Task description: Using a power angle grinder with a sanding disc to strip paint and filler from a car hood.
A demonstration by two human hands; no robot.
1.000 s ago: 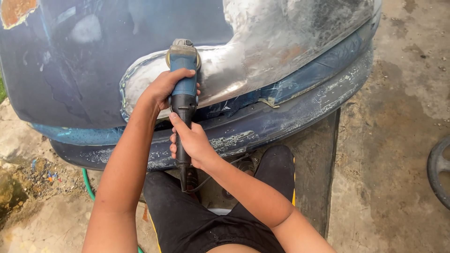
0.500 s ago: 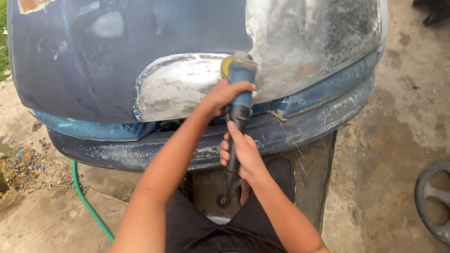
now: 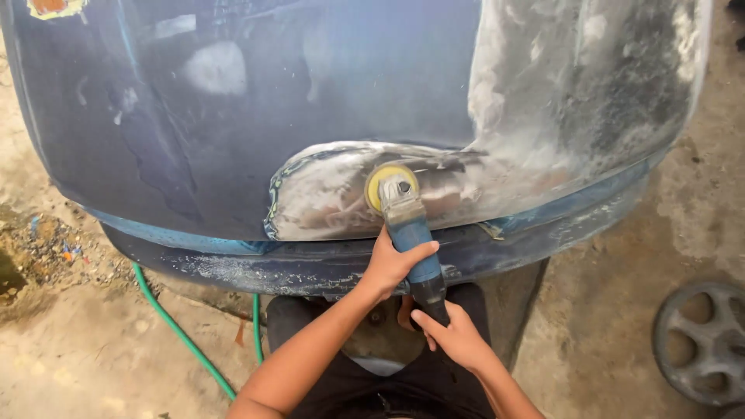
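Head view looks straight down on a person crouched before a dark blue car hood [image 3: 233, 116], working a blue angle sander [image 3: 411, 240] across it. Its left hand [image 3: 392, 264] is wrapped closed around the middle of the sander's body, thumb over the top. Its right hand [image 3: 454, 334] sits nearer the person, curled shut around the dark tail end of the tool. Beyond both hands, the yellow sanding disc [image 3: 386, 184] lies pressed flat on a pale, bare patch of sanded filler [image 3: 326, 202] along the hood's lower edge. Farther away and to the right of the hands, a larger grey, dusty sanded area [image 3: 590, 93] spreads up the panel.

The sander looks rigid and fairly weighty, with a smooth plastic shell probably slick with dust, so a two-handed hold as here, one on the barrel and one at the tail, seems the sound way to steady it.

Left of the hands, a green hose [image 3: 182, 334] trails over the concrete floor [image 3: 77, 365]. Well to the right lies a grey wheel cover [image 3: 702, 341].
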